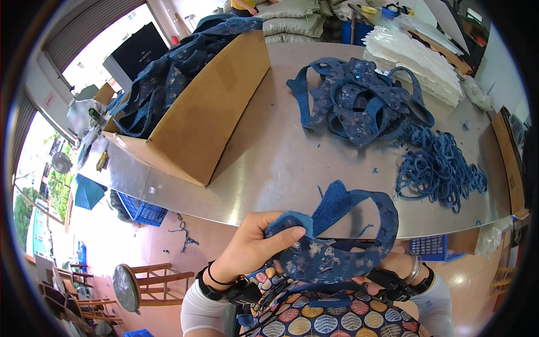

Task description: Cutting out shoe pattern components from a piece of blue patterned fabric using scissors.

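A looped strip of blue floral-printed fabric (314,259) with a fuzzy inner side is held up at the table's near edge. My left hand (266,241) is closed on its left end, thumb pressed on top. My right hand (393,263) is low behind the right side of the loop, and its fingers are mostly hidden by the fabric. Farther off on the metal table lies a tangled pile of similar blue strips (359,104). To the right of that is a heap of thin blue trimmings (438,168).
A tilted cardboard box (219,106) full of blue fabric strips stands on the left of the metal table (269,151). White stacked sheets (415,62) sit at the back right. Below are a wooden stool (126,287) and blue crates (140,209). Another person (242,5) is far back.
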Demonstrator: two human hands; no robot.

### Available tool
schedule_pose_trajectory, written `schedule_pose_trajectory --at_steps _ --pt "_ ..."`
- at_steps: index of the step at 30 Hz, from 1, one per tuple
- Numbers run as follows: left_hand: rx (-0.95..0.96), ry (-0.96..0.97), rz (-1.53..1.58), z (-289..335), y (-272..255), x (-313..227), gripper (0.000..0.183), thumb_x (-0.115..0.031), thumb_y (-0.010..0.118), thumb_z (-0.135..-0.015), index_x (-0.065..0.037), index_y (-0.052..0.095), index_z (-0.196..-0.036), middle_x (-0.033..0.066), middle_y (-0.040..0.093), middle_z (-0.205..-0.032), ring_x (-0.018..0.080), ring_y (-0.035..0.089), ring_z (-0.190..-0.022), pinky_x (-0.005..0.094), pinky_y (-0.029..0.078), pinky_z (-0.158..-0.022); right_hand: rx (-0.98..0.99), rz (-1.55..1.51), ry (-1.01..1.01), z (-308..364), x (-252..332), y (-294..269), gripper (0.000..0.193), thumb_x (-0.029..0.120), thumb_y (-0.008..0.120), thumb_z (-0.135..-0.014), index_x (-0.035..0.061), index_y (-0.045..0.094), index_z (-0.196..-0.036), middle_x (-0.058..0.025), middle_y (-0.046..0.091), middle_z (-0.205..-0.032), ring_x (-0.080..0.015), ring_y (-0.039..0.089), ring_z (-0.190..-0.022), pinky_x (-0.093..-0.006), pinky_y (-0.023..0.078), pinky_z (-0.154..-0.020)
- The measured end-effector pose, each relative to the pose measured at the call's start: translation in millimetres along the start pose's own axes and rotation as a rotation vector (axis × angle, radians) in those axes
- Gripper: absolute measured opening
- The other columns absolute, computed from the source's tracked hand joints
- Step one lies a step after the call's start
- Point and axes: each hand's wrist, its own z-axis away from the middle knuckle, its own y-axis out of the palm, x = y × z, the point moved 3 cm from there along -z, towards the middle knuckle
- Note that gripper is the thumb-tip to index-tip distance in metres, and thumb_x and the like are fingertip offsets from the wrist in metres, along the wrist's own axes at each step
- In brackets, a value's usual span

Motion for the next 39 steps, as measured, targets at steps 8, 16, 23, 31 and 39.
schedule_pose_trajectory --at_steps 8,16,23,31,39 --pt "0.055 0.198 -0.171 -1.6 -4.3 2.9 0.012 -0.012 0.056 -0.085 0.0 0.054 -0.085 -0.0034 0.051 -0.07 0.0022 0.043 -0.065 0.0173 0.035 -0.057 0.018 0.38 -0.033 7.0 4.1 -2.7 0.054 0.057 0.063 -0.069 0.0032 0.058 -0.076 -0.0052 0.053 -0.063 -0.0192 0.049 -0.055 -0.0292 0.036 -0.051" --pt "0.096 0.169 -0.19 -4.4 -1.0 1.5 0.006 -0.006 0.054 -0.081 -0.001 0.053 -0.084 -0.0024 0.05 -0.071 0.0023 0.042 -0.065 0.0167 0.033 -0.056 0.116 0.516 0.045 11.2 4.0 -10.5 0.053 0.053 0.064 -0.07 0.0012 0.058 -0.079 -0.0085 0.052 -0.057 -0.021 0.05 -0.051 -0.0286 0.038 -0.048" --pt "0.014 0.221 -0.482 -3.8 4.7 -4.5 0.019 -0.013 0.064 -0.078 0.0 0.054 -0.068 -0.0001 0.047 -0.058 0.0052 0.04 -0.054 0.0226 0.03 -0.047 0.025 0.512 0.013 9.6 25.5 -0.8 0.053 0.052 0.064 -0.07 0.0002 0.058 -0.079 -0.0103 0.054 -0.06 -0.0224 0.051 -0.053 -0.0301 0.038 -0.049" --pt "-0.156 0.467 -0.656 -1.5 10.1 -6.2 0.022 -0.013 0.058 -0.083 0.002 0.052 -0.068 0.0118 0.046 -0.057 0.0229 0.042 -0.048 0.03 0.034 -0.046 0.071 0.447 0.007 12.0 12.7 -5.4 0.054 0.054 0.064 -0.07 0.0009 0.055 -0.074 -0.0088 0.047 -0.057 -0.0211 0.045 -0.05 -0.0307 0.036 -0.05" --pt "-0.077 0.481 -0.653 1.8 14.4 -9.1 0.025 -0.014 0.051 -0.087 0.001 0.048 -0.068 0.012 0.044 -0.056 0.0244 0.042 -0.047 0.0314 0.035 -0.047 0.115 0.451 -0.028 13.6 11.1 -7.7 0.047 0.048 0.067 -0.07 0.0018 0.058 -0.075 -0.0069 0.052 -0.058 -0.018 0.05 -0.051 -0.0275 0.038 -0.049"
